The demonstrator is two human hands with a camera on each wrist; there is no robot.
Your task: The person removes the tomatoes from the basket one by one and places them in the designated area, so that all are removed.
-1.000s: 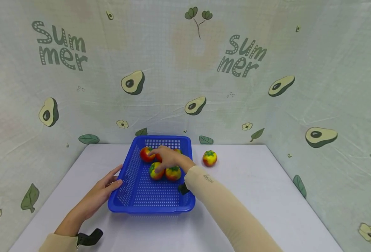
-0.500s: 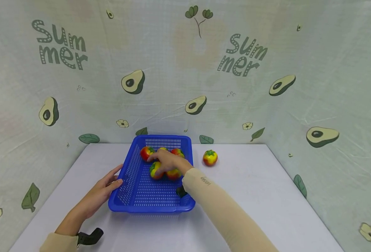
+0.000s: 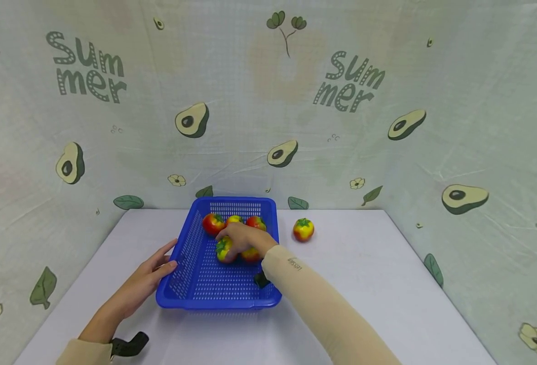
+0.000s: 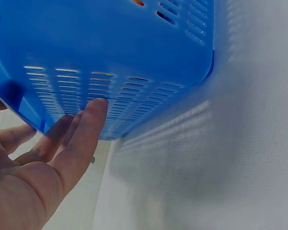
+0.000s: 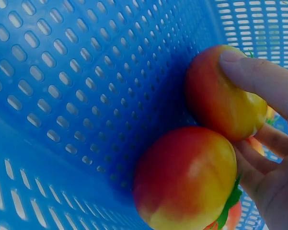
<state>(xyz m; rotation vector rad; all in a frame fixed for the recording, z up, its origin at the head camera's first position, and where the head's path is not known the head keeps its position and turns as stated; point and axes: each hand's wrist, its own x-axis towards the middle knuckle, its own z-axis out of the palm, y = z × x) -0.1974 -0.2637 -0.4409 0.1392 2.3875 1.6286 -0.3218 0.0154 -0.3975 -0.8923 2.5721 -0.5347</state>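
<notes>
A blue plastic basket [image 3: 218,281] with slotted walls sits on the table, several red-and-yellow tomatoes in its far half. At its left side, my left hand [image 3: 147,276] holds the rim; the left wrist view has its fingers [image 4: 84,134] against the outer wall. My right hand [image 3: 245,238] reaches inside the basket and grips the front-left tomato [image 3: 223,249]. In the right wrist view the thumb presses on that tomato [image 5: 220,96], with fingers behind it. Another tomato [image 5: 184,177] lies right beside it. Three more tomatoes stand along the back, including a red one [image 3: 212,224].
One tomato [image 3: 303,230] lies on the white table [image 3: 355,274] to the right of the basket. A printed cloth [image 3: 241,76] hangs behind and along both sides. The right forearm crosses over the basket's right rim.
My right hand has lowered from above the tomatoes onto the front-left one, and its fingers have closed around it. The left hand and basket have stayed put.
</notes>
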